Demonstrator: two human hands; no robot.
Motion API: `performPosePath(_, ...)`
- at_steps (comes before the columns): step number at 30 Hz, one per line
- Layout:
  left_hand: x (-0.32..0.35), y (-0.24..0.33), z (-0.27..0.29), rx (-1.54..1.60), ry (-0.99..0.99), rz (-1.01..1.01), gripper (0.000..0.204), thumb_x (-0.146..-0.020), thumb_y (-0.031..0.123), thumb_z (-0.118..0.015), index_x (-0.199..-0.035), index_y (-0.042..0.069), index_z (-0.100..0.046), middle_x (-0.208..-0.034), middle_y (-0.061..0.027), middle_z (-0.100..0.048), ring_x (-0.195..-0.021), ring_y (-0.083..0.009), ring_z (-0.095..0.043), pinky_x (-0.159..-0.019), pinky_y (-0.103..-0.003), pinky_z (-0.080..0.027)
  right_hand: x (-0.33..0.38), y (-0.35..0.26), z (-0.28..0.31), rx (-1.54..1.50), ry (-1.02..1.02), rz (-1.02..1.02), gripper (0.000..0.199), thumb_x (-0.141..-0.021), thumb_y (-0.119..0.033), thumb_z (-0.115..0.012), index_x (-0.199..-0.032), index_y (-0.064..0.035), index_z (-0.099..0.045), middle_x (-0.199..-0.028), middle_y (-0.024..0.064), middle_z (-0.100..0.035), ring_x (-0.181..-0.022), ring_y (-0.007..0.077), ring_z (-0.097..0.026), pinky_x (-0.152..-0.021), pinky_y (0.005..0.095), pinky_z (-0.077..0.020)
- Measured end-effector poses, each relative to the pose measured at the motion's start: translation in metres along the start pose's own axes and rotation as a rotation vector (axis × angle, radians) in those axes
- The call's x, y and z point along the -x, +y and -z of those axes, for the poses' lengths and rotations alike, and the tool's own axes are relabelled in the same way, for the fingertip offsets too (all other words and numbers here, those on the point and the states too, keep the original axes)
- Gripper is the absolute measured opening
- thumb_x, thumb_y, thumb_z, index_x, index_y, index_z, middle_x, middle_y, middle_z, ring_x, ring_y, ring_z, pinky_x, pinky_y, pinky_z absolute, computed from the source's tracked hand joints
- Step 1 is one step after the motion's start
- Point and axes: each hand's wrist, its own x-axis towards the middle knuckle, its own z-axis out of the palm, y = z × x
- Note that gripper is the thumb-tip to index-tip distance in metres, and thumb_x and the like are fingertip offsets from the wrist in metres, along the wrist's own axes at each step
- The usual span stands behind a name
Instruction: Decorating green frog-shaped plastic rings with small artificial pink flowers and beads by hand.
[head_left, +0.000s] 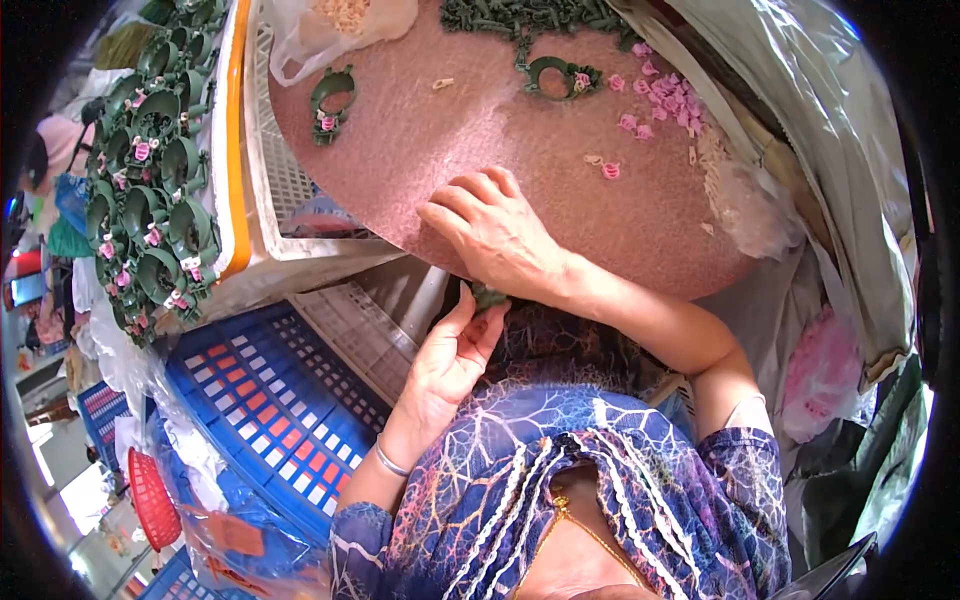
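My left hand (450, 362) is just below the near edge of the round table. Its thumb and fingers pinch a small dark green piece (487, 297), partly hidden, whose exact kind I cannot make out. My right hand (503, 238) is palm down over the table's near edge, fingers bent and slightly apart. No object shows in it, though its palm is hidden. Beyond the hands, a green ring with a pink flower (325, 122) lies at the left of the table. Another green ring (549, 78) with pink trim lies near the far side.
Pink flower pieces (672, 98) and a green heap (530, 18) lie on the brown round table (400, 170). A plastic bag (345, 35) holds pale pieces. Several finished green rings (150, 200) fill the left side, above a blue basket (270, 400). Grey sheeting (800, 110) hangs at right.
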Motion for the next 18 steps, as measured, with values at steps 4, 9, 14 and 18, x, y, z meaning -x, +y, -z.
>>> performPosePath(4, 0.006, -0.012, -0.01, -0.917, 0.149, -0.485, 0.027, -0.089, 0.015, -0.072, -0.107, 0.006, -0.054, -0.097, -0.0106, -0.064, -0.079, -0.0144, -0.063, -0.064, -0.024, -0.053, -0.012, 0.029, 0.006, 0.098, 0.118, -0.013, 0.052, -0.08, -0.009, -0.055, -0.131, -0.0081, -0.053, -0.126, 0.0118, -0.056, -0.121, 0.0296, -0.049, -0.108, 0.049, -0.0316)
performPosePath(9, -0.022, -0.008, -0.043, -2.017, -0.015, -1.728, 0.064, -0.066, 0.011, -0.081, -0.122, 0.002, -0.051, -0.112, -0.0163, -0.059, -0.106, -0.0347, -0.052, -0.097, -0.048, -0.034, -0.015, 0.034, -0.001, 0.169, 0.141, -0.003, 0.06, -0.086, -0.019, -0.056, -0.145, -0.019, -0.042, -0.134, 0.013, -0.049, -0.129, 0.0334, -0.042, -0.114, 0.0536, -0.0213)
performPosePath(14, -0.048, -0.017, -0.043, -1.82, 0.003, -1.662, 0.074, -0.065, 0.012, -0.082, -0.128, 0.0, -0.045, -0.102, -0.0166, -0.061, -0.098, -0.0368, -0.053, -0.09, -0.048, -0.036, -0.016, 0.025, 0.004, 0.19, 0.125, -0.093, 0.066, -0.085, -0.016, -0.053, -0.149, -0.0198, -0.037, -0.146, 0.0119, -0.041, -0.137, 0.0322, -0.035, -0.118, 0.0532, -0.0132)
performPosePath(18, -0.051, -0.02, -0.043, -1.757, 0.073, -1.674, 0.063, -0.067, 0.009, -0.085, -0.12, 0.0, -0.053, -0.1, -0.0143, -0.064, -0.091, -0.031, -0.059, -0.089, -0.042, -0.044, -0.015, 0.032, 0.001, -0.012, 0.13, -0.128, 0.067, -0.085, -0.01, -0.053, -0.149, -0.0153, -0.035, -0.148, 0.0144, -0.038, -0.14, 0.0352, -0.031, -0.118, 0.0531, -0.0169)
